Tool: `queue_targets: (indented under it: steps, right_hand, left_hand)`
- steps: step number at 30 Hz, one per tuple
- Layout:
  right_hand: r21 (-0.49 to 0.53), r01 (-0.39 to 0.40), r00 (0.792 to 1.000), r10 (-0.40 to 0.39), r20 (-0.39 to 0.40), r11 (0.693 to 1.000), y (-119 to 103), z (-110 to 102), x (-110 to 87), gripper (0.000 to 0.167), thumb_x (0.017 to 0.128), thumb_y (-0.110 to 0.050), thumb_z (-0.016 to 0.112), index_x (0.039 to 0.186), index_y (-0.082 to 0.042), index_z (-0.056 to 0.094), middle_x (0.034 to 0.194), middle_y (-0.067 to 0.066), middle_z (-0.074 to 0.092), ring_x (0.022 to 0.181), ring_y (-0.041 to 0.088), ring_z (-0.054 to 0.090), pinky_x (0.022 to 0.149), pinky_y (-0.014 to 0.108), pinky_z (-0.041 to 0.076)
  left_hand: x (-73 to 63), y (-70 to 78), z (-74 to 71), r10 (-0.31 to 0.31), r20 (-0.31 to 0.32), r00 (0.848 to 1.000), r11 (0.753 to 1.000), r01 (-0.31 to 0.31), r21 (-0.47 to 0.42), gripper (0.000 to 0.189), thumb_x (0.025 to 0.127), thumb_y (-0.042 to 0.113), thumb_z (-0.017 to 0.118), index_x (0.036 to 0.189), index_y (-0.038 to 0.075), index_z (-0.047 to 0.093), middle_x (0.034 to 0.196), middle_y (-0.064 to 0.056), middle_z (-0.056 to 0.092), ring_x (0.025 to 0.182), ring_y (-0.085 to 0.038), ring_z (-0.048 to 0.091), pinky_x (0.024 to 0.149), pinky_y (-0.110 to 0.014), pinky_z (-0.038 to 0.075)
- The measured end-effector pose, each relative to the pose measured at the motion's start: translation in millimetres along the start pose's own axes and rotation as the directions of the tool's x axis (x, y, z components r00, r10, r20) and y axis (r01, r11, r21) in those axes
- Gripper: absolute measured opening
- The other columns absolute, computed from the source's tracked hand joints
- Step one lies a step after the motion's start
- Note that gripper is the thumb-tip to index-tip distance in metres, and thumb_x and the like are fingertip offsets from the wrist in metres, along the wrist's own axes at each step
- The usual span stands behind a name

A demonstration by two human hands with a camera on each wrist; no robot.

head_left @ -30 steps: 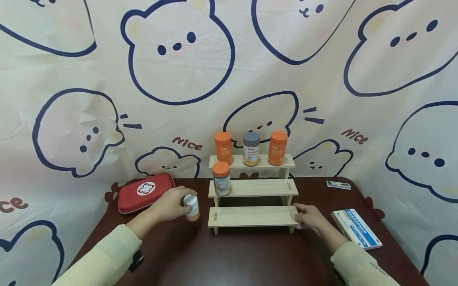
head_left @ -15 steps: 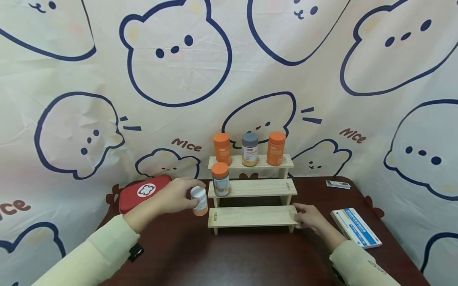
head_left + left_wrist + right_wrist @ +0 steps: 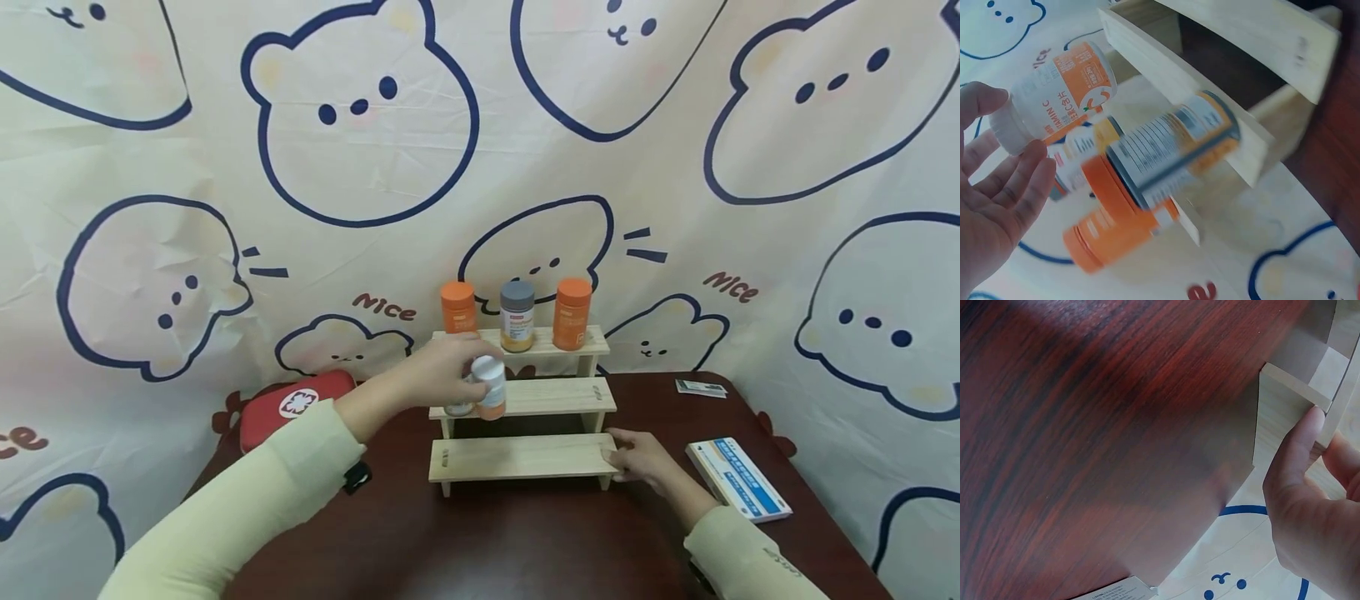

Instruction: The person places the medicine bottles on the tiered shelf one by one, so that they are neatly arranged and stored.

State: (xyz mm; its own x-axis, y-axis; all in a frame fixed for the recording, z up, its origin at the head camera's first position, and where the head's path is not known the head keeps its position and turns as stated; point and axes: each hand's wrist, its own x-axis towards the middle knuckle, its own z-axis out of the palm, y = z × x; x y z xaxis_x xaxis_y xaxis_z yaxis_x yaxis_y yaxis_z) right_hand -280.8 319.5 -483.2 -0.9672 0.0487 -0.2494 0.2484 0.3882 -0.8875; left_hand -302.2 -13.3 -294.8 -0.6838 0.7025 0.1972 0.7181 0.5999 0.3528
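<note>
My left hand (image 3: 446, 367) grips a white vitamin C bottle (image 3: 491, 388) by its cap end, above the middle step. Its white and orange label (image 3: 1063, 90) shows in the left wrist view. Behind that hand, mostly hidden in the head view, a grey jar with an orange lid (image 3: 1160, 156) stands on the middle step. My right hand (image 3: 636, 457) pinches the right end of the lowest step of a pale three-step wooden rack (image 3: 517, 457); thumb and fingers hold the board's edge in the right wrist view.
On the top step stand two orange bottles (image 3: 572, 315) and a grey-capped bottle (image 3: 517, 317). A red first-aid case (image 3: 300, 404) lies at the left. A blue and white box (image 3: 738, 479) and a small flat packet (image 3: 701, 388) lie at the right of the dark table (image 3: 510, 542).
My left hand has carried the white bottle rightward and up, from beside the rack to in front of the middle step's jar. My right hand has stayed on the lowest step.
</note>
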Motion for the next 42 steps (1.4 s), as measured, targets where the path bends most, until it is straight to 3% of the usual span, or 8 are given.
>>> queue_targets:
  steps: [6,14,21,34,42]
  right_hand:
    - [0.005,-0.005,1.000,0.005,-0.007,1.000,2.1,3.8,-2.4,0.058,0.084,0.003,0.062,0.138,0.008,0.039,0.084,0.015,0.056,0.066,0.018,0.059,0.059,0.031,0.056]
    - [0.011,-0.003,1.000,0.003,-0.003,1.000,-0.6,7.1,-5.1,0.059,0.084,0.002,0.063,0.138,0.008,0.039,0.084,0.016,0.056,0.066,0.018,0.059,0.060,0.031,0.056]
    - [0.023,-0.029,1.000,0.029,-0.008,0.999,-3.7,9.2,-7.8,0.057,0.085,0.002,0.063,0.138,0.005,0.041,0.078,0.012,0.053,0.064,0.017,0.058,0.060,0.031,0.056]
    - [0.022,-0.026,0.999,0.026,0.028,0.999,-5.1,10.9,-9.2,0.059,0.086,-0.001,0.064,0.139,0.006,0.039,0.086,0.015,0.055,0.068,0.018,0.059,0.061,0.031,0.056]
    - [0.004,-0.021,1.000,0.021,0.013,1.000,-3.6,11.6,-9.8,0.058,0.085,0.000,0.063,0.138,0.006,0.040,0.082,0.014,0.054,0.065,0.018,0.058,0.059,0.030,0.055]
  left_hand:
    - [30.2,5.4,14.5,-0.027,0.035,0.999,1.000,0.027,-0.005,0.040,0.083,0.021,0.067,0.123,0.018,0.061,0.120,0.000,0.059,0.093,-0.012,0.058,0.075,-0.027,0.050]
    - [50.5,-1.0,26.7,-0.019,0.074,0.997,0.999,0.017,0.038,0.040,0.083,0.018,0.068,0.122,0.015,0.060,0.119,-0.002,0.062,0.098,-0.015,0.059,0.080,-0.031,0.051]
    - [55.2,-4.9,31.3,-0.075,0.144,0.987,0.996,0.067,0.058,0.038,0.082,0.019,0.070,0.119,0.017,0.062,0.117,-0.002,0.062,0.100,-0.018,0.059,0.081,-0.034,0.052]
    - [56.0,-10.2,36.0,-0.163,0.175,0.971,0.984,0.148,0.095,0.041,0.081,0.018,0.073,0.121,0.022,0.062,0.127,-0.004,0.057,0.113,-0.021,0.054,0.088,-0.038,0.049]
    - [58.3,-7.1,37.2,-0.207,0.206,0.956,0.968,0.169,0.187,0.049,0.083,0.021,0.072,0.129,0.027,0.057,0.132,-0.001,0.055,0.113,-0.020,0.054,0.090,-0.039,0.049]
